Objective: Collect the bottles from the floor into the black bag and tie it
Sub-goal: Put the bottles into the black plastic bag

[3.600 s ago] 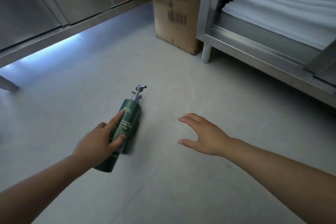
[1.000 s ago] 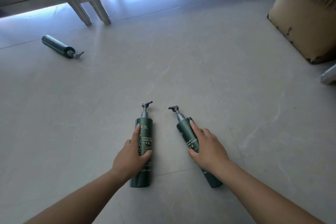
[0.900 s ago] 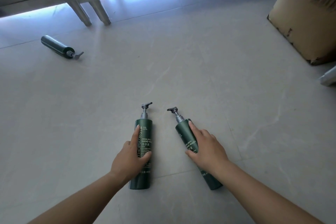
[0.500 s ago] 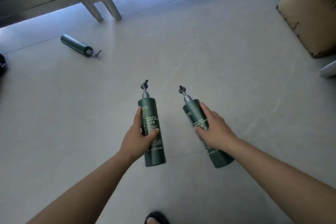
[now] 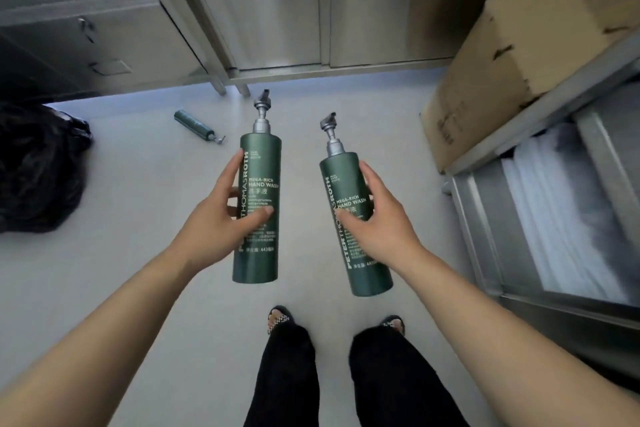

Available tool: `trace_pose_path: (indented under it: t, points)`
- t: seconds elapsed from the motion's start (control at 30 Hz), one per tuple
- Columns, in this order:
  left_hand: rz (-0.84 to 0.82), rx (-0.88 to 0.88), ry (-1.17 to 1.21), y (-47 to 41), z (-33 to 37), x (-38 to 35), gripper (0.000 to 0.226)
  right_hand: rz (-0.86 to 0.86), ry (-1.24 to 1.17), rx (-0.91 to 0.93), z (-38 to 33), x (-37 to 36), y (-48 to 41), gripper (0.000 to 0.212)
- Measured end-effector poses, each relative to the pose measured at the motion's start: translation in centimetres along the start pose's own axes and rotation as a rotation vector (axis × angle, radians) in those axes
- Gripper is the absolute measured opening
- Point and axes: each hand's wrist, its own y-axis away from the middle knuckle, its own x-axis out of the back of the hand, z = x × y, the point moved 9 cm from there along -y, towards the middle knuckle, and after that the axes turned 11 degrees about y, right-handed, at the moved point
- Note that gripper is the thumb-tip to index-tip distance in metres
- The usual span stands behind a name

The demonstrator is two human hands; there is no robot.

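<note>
My left hand [image 5: 221,218] grips a dark green pump bottle of hand wash [image 5: 259,163], held up in the air with its pump pointing away from me. In my right hand [image 5: 381,222] is a second green pump bottle [image 5: 341,177], also lifted off the floor. A third green bottle [image 5: 195,125] lies on its side on the pale floor, further ahead and to the left. The black bag [image 5: 38,166] sits crumpled on the floor at the left edge.
Steel cabinets on legs [image 5: 263,10] stand ahead. A cardboard box [image 5: 512,55] is at the right, beside a steel shelf unit [image 5: 485,218] holding white folded towels [image 5: 561,211]. My legs and sandalled feet [image 5: 280,319] are below.
Both bottles rose from the floor into the air in my hands as I stood up. The view now takes in the black bag, the shelf and my feet.
</note>
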Motion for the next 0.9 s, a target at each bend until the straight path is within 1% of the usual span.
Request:
trace_pose_path:
  t: [0.07,0.17,0.27,0.37,0.43,0.57,0.7,0.9]
  points:
    - [0.042,-0.018,0.025,3.1,4.7,1.2,0.087,0.027,0.02,0.033,-3.6,3.5,2.4,0.079]
    - [0.097,-0.022,0.084,7.3,9.1,1.8,0.085,0.058,0.016,0.079,-7.5,7.2,5.1,0.079]
    - [0.167,-0.041,0.163,11.1,11.5,2.2,0.085,0.071,-0.008,0.121,-10.3,9.0,7.3,0.077]
    - [0.231,-0.084,0.222,14.5,12.3,4.1,0.084,0.076,-0.065,0.162,-13.0,8.7,9.3,0.073]
    - [0.273,-0.096,0.229,16.6,12.3,6.0,0.085,0.047,-0.105,0.191,-14.9,7.2,10.3,0.072]
    - [0.338,-0.098,0.243,19.5,10.6,10.9,0.087,-0.059,-0.078,0.257,-19.5,2.3,11.4,0.073]
    - [0.39,-0.083,0.242,22.1,7.7,17.0,0.089,-0.12,-0.053,0.322,-24.4,-2.9,12.2,0.072]
    - [0.555,-0.046,0.236,27.4,2.3,26.8,0.089,-0.236,-0.054,0.413,-32.2,-12.9,13.1,0.073]
